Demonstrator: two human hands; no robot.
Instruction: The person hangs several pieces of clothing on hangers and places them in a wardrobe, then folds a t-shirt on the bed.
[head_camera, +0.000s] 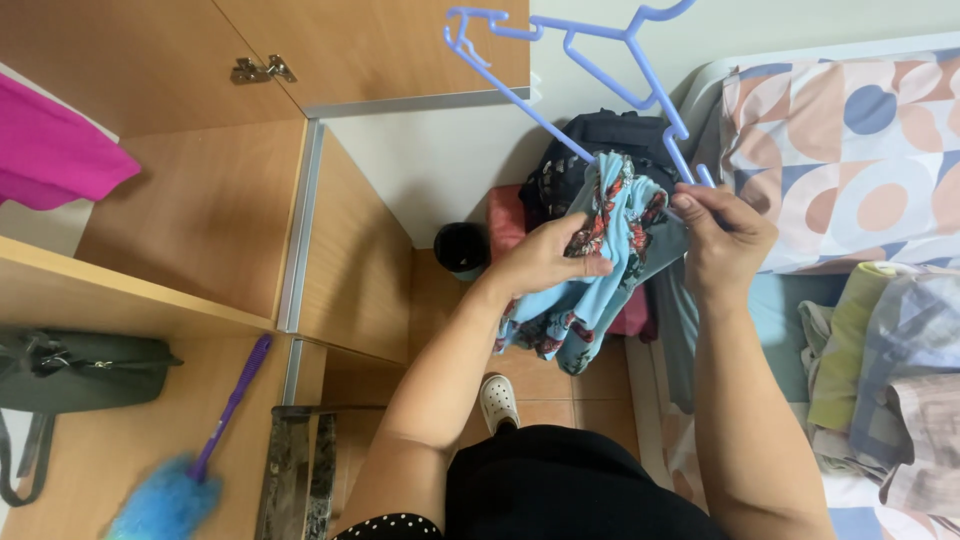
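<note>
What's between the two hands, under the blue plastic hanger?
In the head view, the light-blue floral garment is bunched between the left hand and right hand, hanging from the blue plastic hanger.

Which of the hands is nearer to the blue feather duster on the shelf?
Left. The left hand grips the floral garment, on the feather duster side; the right hand is farther off.

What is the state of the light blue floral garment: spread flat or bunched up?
Bunched up. The floral garment is gathered in folds between the left hand and right hand, hanging crumpled against the blue hanger.
</note>
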